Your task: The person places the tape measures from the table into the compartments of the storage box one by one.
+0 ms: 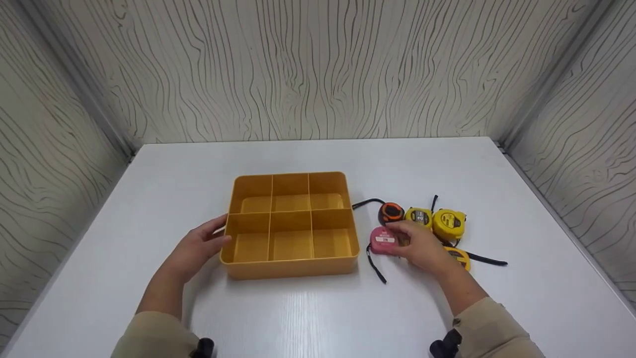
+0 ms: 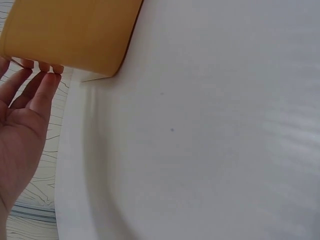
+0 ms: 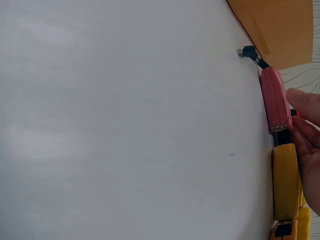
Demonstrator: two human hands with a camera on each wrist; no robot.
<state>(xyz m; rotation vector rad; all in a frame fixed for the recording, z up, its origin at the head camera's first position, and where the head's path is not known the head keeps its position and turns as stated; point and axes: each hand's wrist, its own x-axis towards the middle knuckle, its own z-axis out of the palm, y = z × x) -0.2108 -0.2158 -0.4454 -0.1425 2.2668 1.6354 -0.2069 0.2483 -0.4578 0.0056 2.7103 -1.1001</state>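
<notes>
A yellow-brown box (image 1: pixel 290 268) with several compartments sits on the table. My left hand (image 1: pixel 196 251) rests at the box's left wall, fingers spread along it and thumb near the rim; in the left wrist view the fingertips lie right at the box's edge. With thumb and fingers, my right hand (image 1: pixel 422 248) pinches a pink tape measure (image 1: pixel 383 240), whose black strap trails toward the table's front. The right wrist view shows the pink tape measure (image 3: pixel 276 97) edge-on, beside a yellow one (image 3: pixel 285 182). Part of the pink case is hidden by the fingers.
Behind my right hand are an orange-and-black tape measure (image 1: pixel 391 213), a yellow one (image 1: pixel 418 217) and a larger yellow one (image 1: pixel 448 223). Another yellow tape measure (image 1: pixel 459 257) with a black strap lies partly under my wrist. Wood-patterned panels (image 1: pixel 318 69) enclose the table.
</notes>
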